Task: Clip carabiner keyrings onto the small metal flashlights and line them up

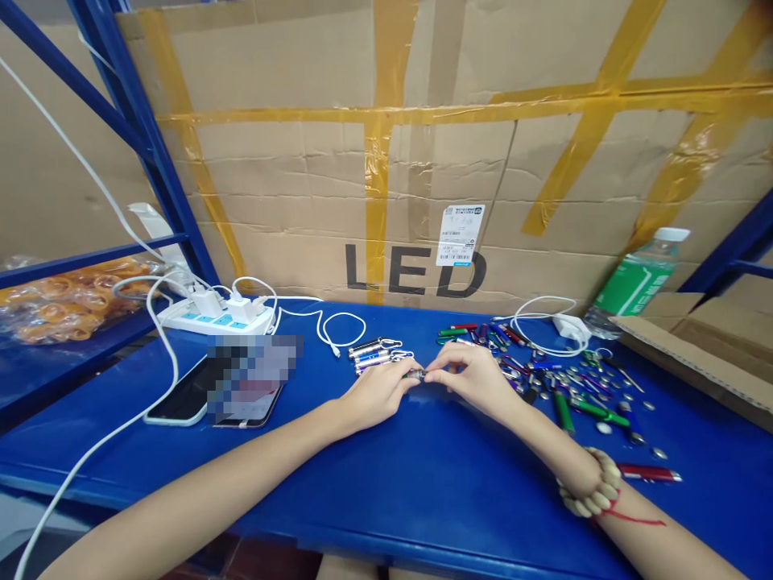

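Near the middle of the blue table, my left hand (378, 395) is closed round a small metallic and green cylinder (415, 374). The fingertips of my right hand (468, 372) are pinched at the cylinder's right end. Just behind my left hand lie several small flashlights with clips (375, 353), silver, blue and black. To the right of my right hand is a scattered pile of coloured tubes, among them a green tube (563, 412) and a red one (649, 473), with several small round silver pieces (605, 428).
Two phones (181, 395) lie at the left, below a white power strip (217, 321) with cables. A green-labelled bottle (640, 278), a white charger (571, 329) and an open carton (700, 362) are at the right. A large cardboard box (302, 185) stands behind.
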